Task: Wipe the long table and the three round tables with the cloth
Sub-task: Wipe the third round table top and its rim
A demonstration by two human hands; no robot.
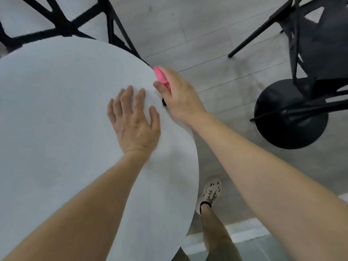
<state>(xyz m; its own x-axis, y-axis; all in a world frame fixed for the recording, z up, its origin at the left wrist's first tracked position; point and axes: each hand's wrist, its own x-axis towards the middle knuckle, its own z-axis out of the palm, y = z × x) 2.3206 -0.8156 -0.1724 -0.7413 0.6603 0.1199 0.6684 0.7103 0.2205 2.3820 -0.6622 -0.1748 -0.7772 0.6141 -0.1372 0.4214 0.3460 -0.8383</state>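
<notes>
The left hand (pixel 133 121) is lying flat on the table (pixel 56 110), mid-frame. The right hand (pixel 178 95) is gripping a pink cloth (pixel 161 76), mostly hiding it.

floor (pixel 197 31): pale grey planks | upper left: black chair (pixel 62 25) | right: second black chair (pixel 318 46), round black pedestal base (pixel 278 129)

The left grip (pixel 134 121) lies flat on the tabletop (pixel 56 110) near its right edge. Just right of it, at that edge, the right grip (pixel 178 93) holds the cloth (pixel 161 76). 1 chair (pixel 62 21) stands behind the far edge. A base (pixel 282 129) stands on the floor (pixel 188 25), well right.
</notes>
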